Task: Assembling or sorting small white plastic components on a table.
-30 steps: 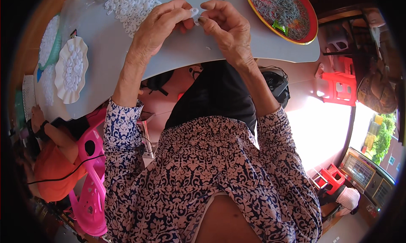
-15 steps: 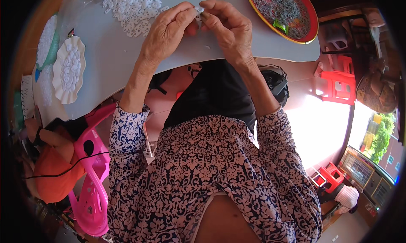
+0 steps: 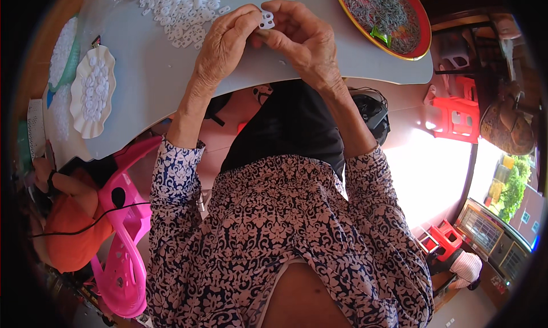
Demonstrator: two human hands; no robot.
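Above the near part of the grey table (image 3: 154, 94), my two hands meet around a small white plastic piece with holes (image 3: 266, 20). My left hand (image 3: 228, 40) pinches its left side between thumb and fingers. From the other side, my right hand (image 3: 308, 45) has its thumb at the lower edge and its index finger curled at the top. A heap of similar small white pieces (image 3: 185, 11) lies beyond my left hand. To the right of my hands is a round red tray with a yellow rim (image 3: 421, 28), filled with thin grey metal parts (image 3: 382, 8).
A green packet (image 3: 381, 37) lies in the tray. On the left stand a scalloped cream dish (image 3: 77, 108) of white pieces and a green-edged container (image 3: 71, 71). A person in orange (image 3: 77, 231) sits beside a pink chair (image 3: 123, 265). Red stools (image 3: 456, 117) stand at the right.
The white piece has turned so that its flat face with holes now shows between my fingers. My right thumb has shifted lower and left along it.
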